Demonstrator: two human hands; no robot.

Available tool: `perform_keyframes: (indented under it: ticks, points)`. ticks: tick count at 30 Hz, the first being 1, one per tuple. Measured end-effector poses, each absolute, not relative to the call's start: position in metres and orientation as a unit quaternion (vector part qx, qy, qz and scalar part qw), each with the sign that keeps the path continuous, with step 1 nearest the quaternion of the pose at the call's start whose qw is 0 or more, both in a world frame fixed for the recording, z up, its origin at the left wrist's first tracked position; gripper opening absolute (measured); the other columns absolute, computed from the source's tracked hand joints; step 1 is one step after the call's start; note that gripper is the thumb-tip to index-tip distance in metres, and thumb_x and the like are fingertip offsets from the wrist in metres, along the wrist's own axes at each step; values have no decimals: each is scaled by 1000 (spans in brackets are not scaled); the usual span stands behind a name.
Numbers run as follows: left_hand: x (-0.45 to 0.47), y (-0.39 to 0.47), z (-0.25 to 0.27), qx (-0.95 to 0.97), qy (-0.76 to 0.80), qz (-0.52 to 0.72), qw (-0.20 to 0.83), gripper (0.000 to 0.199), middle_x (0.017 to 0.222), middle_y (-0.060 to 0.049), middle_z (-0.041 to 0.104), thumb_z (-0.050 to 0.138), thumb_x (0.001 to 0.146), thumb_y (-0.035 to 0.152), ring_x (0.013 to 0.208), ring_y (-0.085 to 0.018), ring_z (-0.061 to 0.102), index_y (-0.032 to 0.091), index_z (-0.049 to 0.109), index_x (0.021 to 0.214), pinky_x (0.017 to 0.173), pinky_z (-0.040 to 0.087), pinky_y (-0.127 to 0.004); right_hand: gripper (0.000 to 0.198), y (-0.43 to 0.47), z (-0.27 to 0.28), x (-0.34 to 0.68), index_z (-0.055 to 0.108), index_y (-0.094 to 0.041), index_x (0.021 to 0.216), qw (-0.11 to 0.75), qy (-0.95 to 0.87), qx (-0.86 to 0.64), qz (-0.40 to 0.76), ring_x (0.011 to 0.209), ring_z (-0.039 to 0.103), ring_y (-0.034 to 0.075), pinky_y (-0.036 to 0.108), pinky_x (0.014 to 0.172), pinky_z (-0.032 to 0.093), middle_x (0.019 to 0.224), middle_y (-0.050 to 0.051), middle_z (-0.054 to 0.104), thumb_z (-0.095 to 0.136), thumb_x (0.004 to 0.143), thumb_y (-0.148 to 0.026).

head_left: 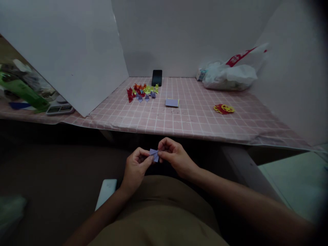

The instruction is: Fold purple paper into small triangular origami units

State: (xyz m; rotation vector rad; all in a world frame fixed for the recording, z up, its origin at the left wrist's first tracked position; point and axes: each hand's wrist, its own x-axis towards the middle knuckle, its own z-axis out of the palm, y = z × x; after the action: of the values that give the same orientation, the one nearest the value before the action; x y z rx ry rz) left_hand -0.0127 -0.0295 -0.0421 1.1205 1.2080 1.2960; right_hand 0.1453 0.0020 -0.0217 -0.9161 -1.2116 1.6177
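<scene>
A small piece of purple origami paper (pixel 154 154), partly folded with creases showing, is held over my lap, just short of the table's front edge. My left hand (pixel 137 167) pinches its left side between thumb and fingers. On the right side, my right hand (pixel 176 157) grips the paper's edge with thumb and fingertips. On the table beyond lies a stack of square paper (pixel 172 103) with a purple sheet on top. Left of that stack stands a cluster of small folded paper figures (pixel 140 91) in red, orange, yellow and purple.
A black phone (pixel 156 78) leans near the back wall. At the back right sits a white plastic bag (pixel 230 77); red and yellow cut-out shapes (pixel 224 109) lie nearer. A white panel (pixel 64 44) stands at left, beside a scale (pixel 60 108). A white power bank (pixel 106 193) is by my left forearm.
</scene>
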Motion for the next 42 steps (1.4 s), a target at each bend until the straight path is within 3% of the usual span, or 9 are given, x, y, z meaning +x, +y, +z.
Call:
perform_keyframes:
  ticks: [5, 13, 19, 31, 35, 38, 42]
  points:
    - [-12, -29, -40, 435, 486, 537, 535, 18, 79, -1, 73, 77, 71, 24, 69, -14, 67, 17, 67, 85, 69, 55, -26, 13, 2, -20, 147, 56, -20, 81, 438, -511, -378, 636, 59, 55, 11, 27, 59, 43, 66, -5, 56, 65, 72, -17]
    - [-14, -30, -37, 441, 495, 529, 529, 12, 77, -2, 73, 76, 73, 24, 71, -14, 67, 17, 71, 82, 70, 53, -26, 8, 4, -21, 148, 65, -18, 79, 408, -550, -370, 628, 64, 54, 12, 27, 62, 42, 72, -1, 63, 63, 72, -17]
    - [-16, -28, -41, 439, 477, 535, 542, 8, 74, 0, 72, 74, 75, 22, 68, -13, 66, 18, 70, 81, 70, 52, -24, 5, 4, -22, 149, 65, -20, 73, 425, -548, -376, 614, 60, 51, 12, 27, 61, 40, 65, -3, 59, 63, 70, -16]
    - [-16, -29, -41, 385, 446, 545, 596, 12, 77, -2, 71, 68, 81, 28, 68, -14, 66, 17, 71, 83, 69, 55, -26, 15, 8, -24, 155, 66, -21, 71, 442, -690, -355, 450, 73, 57, 17, 31, 69, 43, 76, 1, 61, 57, 75, -11]
    - [-14, -27, -38, 403, 471, 540, 569, 15, 78, 0, 70, 76, 74, 27, 67, -12, 65, 17, 69, 83, 68, 54, -25, 11, 8, -23, 154, 64, -21, 71, 433, -678, -361, 472, 75, 57, 17, 31, 70, 43, 77, 1, 62, 58, 75, -12]
    - [-12, -26, -35, 423, 482, 551, 534, 18, 76, 0, 69, 77, 72, 25, 66, -12, 64, 17, 66, 84, 66, 54, -24, 6, 8, -20, 153, 62, -21, 79, 419, -625, -365, 549, 71, 55, 15, 29, 66, 43, 75, 0, 60, 60, 76, -16]
    - [-10, -28, -34, 454, 495, 565, 479, 20, 77, 1, 66, 76, 73, 21, 70, -12, 63, 18, 61, 86, 67, 52, -22, 17, 8, -20, 152, 60, -19, 89, 393, -567, -371, 622, 62, 53, 12, 27, 60, 42, 73, -2, 59, 67, 80, -31]
